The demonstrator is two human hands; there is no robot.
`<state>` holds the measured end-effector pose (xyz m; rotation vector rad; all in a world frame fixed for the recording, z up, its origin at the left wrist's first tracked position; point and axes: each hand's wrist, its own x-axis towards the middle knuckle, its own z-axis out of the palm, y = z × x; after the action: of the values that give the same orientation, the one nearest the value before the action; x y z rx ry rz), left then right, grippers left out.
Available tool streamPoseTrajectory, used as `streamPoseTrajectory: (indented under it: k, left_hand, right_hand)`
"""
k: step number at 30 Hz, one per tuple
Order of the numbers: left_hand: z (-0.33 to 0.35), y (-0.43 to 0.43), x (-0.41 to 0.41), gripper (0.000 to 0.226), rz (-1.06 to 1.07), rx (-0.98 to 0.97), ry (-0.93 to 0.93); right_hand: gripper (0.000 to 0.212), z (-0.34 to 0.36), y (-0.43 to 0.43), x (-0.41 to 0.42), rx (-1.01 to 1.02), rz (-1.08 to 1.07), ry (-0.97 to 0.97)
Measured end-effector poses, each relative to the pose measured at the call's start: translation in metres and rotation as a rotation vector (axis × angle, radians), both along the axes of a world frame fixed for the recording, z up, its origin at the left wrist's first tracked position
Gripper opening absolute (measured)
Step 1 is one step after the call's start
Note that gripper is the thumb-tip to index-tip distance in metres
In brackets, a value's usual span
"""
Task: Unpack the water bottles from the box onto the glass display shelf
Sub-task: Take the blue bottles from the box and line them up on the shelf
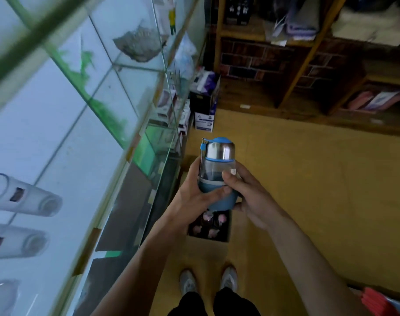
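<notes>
Yellow floor [308, 179], glass shelf [80, 156], left hand [192, 195] and right hand [251, 195] grip rounded blue steel-capped bottle [217, 165]

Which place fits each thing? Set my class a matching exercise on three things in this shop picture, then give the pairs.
Things:
1. blue water bottle
2. open box
3. white cups

Places:
A. on the glass display shelf
B. on the floor, below the bottle
C. gripped by the left hand and right hand

Pairs: 1-C, 2-B, 3-A
</notes>
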<state>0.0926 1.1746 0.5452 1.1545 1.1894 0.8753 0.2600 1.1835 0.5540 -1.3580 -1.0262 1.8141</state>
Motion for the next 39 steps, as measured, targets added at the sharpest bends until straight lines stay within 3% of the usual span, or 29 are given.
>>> streamPoseTrajectory:
  k: [5,12,20,33,39]
  left_hand:
    - [0.054,-0.004,-0.012,0.077,-0.010,0.170,-0.014]
    - [0.119,-0.011,-0.031,0.082,-0.006,0.371,0.004]
    - [0.190,-0.017,-0.052,0.075,-0.014,0.541,0.018]
    - [0.250,-0.024,-0.054,0.064,0.055,0.682,0.051]
    - [0.272,-0.019,-0.053,0.056,0.134,0.706,0.092]
  right_hand:
    - [0.077,0.050,-0.006,-0.013,0.113,-0.034,0.001]
    - [0.046,0.124,-0.017,-0.032,0.327,-0.006,0.016]
    - [0.045,0.187,-0.023,-0.053,0.494,-0.025,0.034]
    - [0.051,0.238,-0.009,-0.057,0.631,0.043,0.100]
    - [0.071,0.255,0.015,-0.059,0.628,0.121,0.122]
